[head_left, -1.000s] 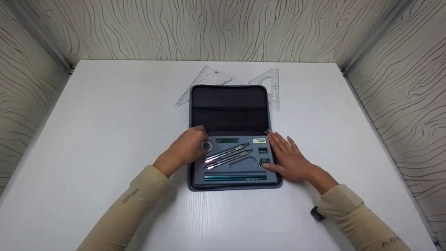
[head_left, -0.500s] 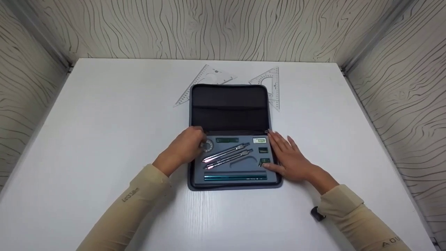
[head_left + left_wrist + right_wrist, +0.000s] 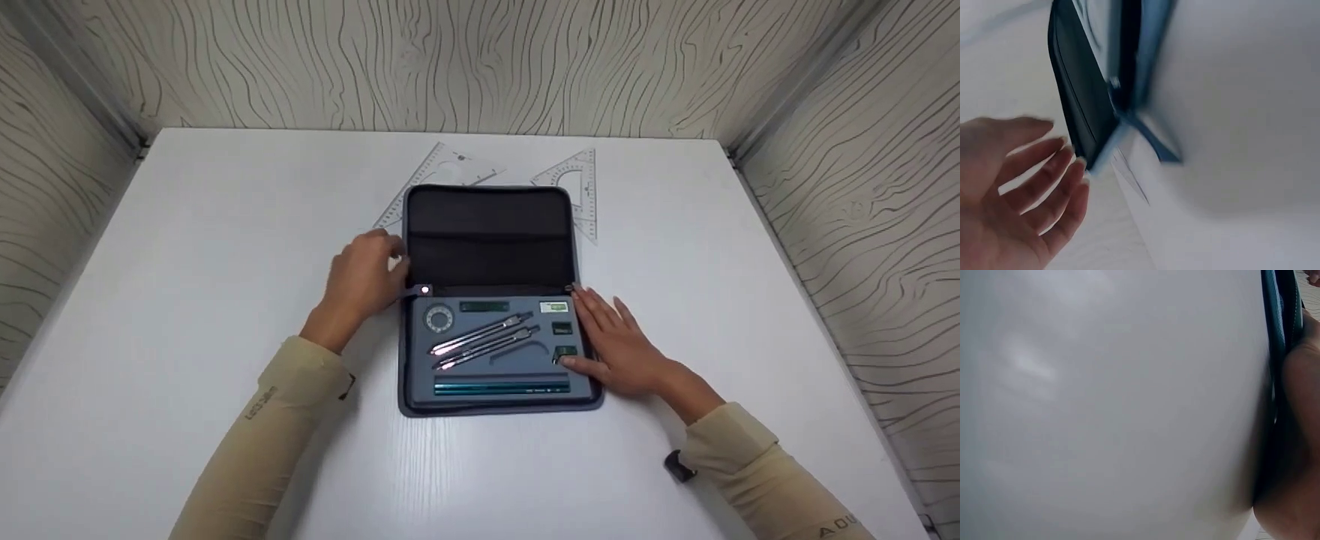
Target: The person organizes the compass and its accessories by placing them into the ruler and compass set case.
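A blue-grey zip case (image 3: 403,375) lies unfolded on the table, its black inner lid (image 3: 489,259) toward the far side. In its grey tray sit two silver compasses (image 3: 480,334), a pale ring (image 3: 439,319), teal pencils (image 3: 502,386), a white-and-green eraser (image 3: 554,307) and small dark green pieces (image 3: 562,328). My left hand (image 3: 364,274) hovers at the lid's left edge; in the left wrist view its fingers (image 3: 1053,191) are loosely bent and hold nothing. Near the fold a strap (image 3: 1151,140) sticks out sideways. My right hand (image 3: 619,341) rests along the tray's right side, thumb over a green piece (image 3: 564,351).
Two clear set squares (image 3: 412,184) lie behind the case, partly under the lid. The white table (image 3: 225,225) meets wood-patterned panels (image 3: 450,67) at the back and sides. A black wrist device (image 3: 680,466) shows at the right sleeve.
My left hand has left the tray's upper left corner and moved up and left to the lid's edge, uncovering the ring and the strap. My right hand stays in place.
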The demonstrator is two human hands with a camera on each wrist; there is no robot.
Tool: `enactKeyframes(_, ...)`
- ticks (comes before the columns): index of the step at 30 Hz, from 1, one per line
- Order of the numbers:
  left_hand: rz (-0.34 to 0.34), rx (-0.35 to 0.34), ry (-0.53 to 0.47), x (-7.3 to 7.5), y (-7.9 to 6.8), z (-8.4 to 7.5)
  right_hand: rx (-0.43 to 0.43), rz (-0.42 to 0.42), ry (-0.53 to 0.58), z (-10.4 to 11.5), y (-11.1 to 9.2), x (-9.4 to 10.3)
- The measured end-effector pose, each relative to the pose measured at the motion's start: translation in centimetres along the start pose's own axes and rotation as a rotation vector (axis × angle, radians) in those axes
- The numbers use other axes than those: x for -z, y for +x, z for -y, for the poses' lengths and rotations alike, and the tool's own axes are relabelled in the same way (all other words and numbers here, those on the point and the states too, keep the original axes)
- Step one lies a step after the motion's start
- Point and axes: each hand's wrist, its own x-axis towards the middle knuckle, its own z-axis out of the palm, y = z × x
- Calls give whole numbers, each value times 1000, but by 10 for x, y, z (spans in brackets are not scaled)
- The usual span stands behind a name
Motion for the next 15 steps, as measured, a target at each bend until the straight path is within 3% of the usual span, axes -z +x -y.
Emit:
enactKeyframes(2, -32, 47, 12, 3, 10, 14, -1, -4, -2, -1, 0, 0)
enactKeyframes(4, 33, 101, 43, 3, 18, 27, -3, -8, -4, -1, 0, 0)
enactKeyframes(6, 140, 139, 93, 1, 24, 37, -3, -12, -5, -1, 1, 0)
enactKeyframes(10, 326, 142, 182, -6, 30, 49, 1, -12, -4, -2, 1, -2)
enactKeyframes(15, 392, 127, 217, -9, 32, 50, -8, -12, -2, -3, 1, -2)
